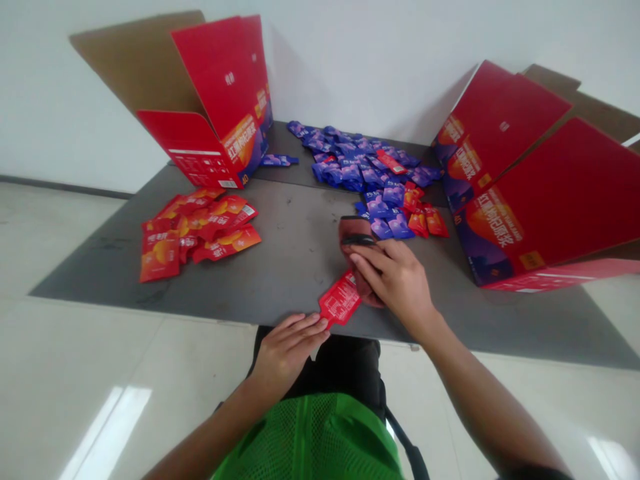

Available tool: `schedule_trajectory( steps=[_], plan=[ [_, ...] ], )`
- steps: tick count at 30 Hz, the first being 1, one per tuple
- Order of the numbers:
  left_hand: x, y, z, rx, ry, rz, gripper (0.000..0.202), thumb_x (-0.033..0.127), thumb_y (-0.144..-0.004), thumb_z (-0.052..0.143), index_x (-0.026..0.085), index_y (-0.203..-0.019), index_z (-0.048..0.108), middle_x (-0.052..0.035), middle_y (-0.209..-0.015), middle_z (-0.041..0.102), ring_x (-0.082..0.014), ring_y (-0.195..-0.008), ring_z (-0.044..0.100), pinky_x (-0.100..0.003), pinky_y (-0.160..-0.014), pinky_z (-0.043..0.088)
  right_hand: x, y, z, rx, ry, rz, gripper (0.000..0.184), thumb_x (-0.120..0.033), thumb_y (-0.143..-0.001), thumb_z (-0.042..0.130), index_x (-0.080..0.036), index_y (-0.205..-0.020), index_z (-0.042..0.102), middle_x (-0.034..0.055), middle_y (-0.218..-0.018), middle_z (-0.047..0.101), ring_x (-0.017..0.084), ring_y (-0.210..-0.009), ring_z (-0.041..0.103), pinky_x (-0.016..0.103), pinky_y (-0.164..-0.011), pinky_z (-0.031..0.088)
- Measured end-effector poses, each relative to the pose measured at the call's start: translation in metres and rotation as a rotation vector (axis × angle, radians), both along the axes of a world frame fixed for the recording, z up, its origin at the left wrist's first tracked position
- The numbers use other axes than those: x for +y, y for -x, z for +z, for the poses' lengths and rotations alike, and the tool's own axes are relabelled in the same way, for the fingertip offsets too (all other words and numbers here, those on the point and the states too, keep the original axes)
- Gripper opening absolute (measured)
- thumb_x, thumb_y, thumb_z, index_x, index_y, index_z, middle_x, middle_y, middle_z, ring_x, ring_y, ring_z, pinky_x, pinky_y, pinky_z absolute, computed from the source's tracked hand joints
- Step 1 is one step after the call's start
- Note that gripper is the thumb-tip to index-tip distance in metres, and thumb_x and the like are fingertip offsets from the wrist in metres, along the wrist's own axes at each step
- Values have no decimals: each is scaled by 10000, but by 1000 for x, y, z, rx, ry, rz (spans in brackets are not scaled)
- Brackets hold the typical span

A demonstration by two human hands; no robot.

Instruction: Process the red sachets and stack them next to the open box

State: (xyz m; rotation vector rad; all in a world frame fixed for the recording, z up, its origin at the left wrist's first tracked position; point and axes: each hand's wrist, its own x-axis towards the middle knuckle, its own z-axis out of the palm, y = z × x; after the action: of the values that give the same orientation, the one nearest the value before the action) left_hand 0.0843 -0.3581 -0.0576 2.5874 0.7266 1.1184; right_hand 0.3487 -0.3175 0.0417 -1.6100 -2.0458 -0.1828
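Note:
A red sachet (340, 299) with white print lies near the table's front edge, its narrow neck pointing towards me. My left hand (285, 353) has its fingers together on that neck, pinning it at the edge. In my right hand (400, 280) is a folded reddish-brown cloth (369, 293) with a black strip across its upper part. The cloth's lower part covers the far end of the sachet; whether it presses on it I cannot tell. Left of my hands is a loose pile of red-orange sachets (200, 223).
Purple-blue sachets (345, 157) are heaped at the back by the wall, with a few red sachets (425, 220) among them and at their front right. Open red cartons stand on both sides: a left carton (227, 100) and a larger right carton (550, 193).

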Motion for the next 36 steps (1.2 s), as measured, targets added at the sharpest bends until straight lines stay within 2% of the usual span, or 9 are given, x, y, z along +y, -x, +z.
schedule_trajectory(
  steps=[3,6,10,15,21,26,29,32,36],
  plan=[
    [0,0,1,-9,-4,7,278,87,-1017,565,204,-1222,712,-29,-1219,771,-188,-1194,708,-401,-1102,523,-20,42,-11,-1,68,216,311,-401,-1053,521,-319,-1265,733,54,-1011,682,199,-919,598,340,-847,488],
    [1,0,1,-12,-2,2,275,87,-1018,567,201,-1224,707,-29,-1210,774,-184,-1189,710,-396,-1106,516,-22,51,-30,21,131,268,304,-400,-1055,519,-319,-1250,737,45,-1009,690,191,-921,605,333,-848,498],
    [2,0,0,4,2,-23,278,99,-1025,552,193,-1238,703,-46,-1260,754,-193,-1223,693,-396,-1091,529,2,3,-37,1,113,95,324,-413,-1051,523,-276,-1239,749,78,-1055,698,208,-973,614,345,-874,502],
    [4,0,18,52,-42,-24,268,128,-1048,513,199,-1212,713,-48,-1227,768,-199,-1187,712,-386,-1050,548,9,-63,-16,-43,-58,-186,335,-442,-1032,548,-249,-1177,780,86,-1003,696,220,-920,630,345,-813,506],
    [6,-13,51,200,-33,1,246,279,-1055,563,176,-1256,663,-70,-1176,777,-211,-1129,717,-412,-1035,524,-37,-68,-21,203,-170,-278,332,-470,-994,611,-288,-1228,759,53,-1014,710,206,-899,671,328,-801,522],
    [8,-33,42,379,-39,122,633,555,-986,603,188,-1493,508,-117,-1521,562,-301,-1397,526,-447,-1121,460,-69,-67,-48,323,-132,-382,403,-590,-964,581,-306,-1170,778,51,-990,723,257,-879,689,381,-757,523],
    [6,-41,33,473,-48,156,812,655,-932,610,166,-1555,432,-127,-1607,455,-328,-1429,472,-446,-1116,464,-78,-69,-55,394,-98,-453,462,-653,-942,562,-296,-1136,782,59,-1000,728,286,-910,693,413,-785,510],
    [4,-42,31,502,-64,159,747,561,-938,668,167,-1537,455,-118,-1559,513,-312,-1359,529,-437,-1084,489,-79,-70,-55,452,-72,-459,503,-690,-922,553,-295,-1135,781,62,-1032,735,298,-946,695,427,-831,504],
    [3,-34,37,464,-89,131,435,276,-1031,585,196,-1456,539,-88,-1430,636,-249,-1197,632,-394,-998,536,-78,-72,-56,494,-22,-442,537,-729,-894,546,-311,-1137,778,49,-1067,742,293,-959,699,423,-851,500]
  ],
)
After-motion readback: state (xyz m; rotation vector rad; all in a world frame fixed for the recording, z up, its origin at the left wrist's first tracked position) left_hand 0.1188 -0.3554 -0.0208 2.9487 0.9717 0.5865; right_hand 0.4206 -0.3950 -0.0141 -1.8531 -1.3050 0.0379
